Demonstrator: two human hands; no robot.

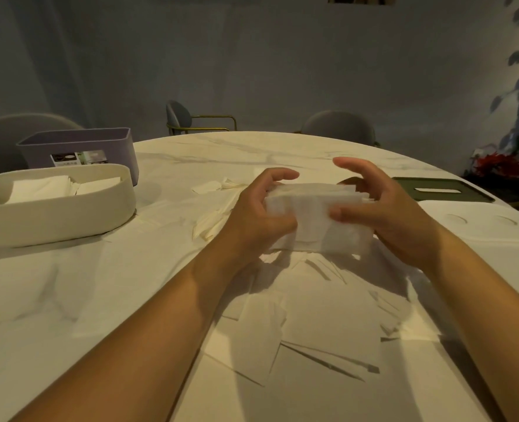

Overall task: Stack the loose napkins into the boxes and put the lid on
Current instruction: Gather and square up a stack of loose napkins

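We see a white napkin stack (316,217) held on edge at centre, left hand (252,214) and right hand (386,214) gripping its ends. Loose napkins (313,324) lie scattered flat, near. Cream oval box (54,220) at left, open, napkins inside. Grey-purple box (78,147) just behind it, open. Dark green slotted lid (440,190) lies flat, right.

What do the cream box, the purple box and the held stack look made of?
Cream box: likely matte plastic, smooth rounded walls. Purple box: likely plastic too, thin rigid rim, stuck-on label. Stack: thin white paper napkins, soft layered edges.
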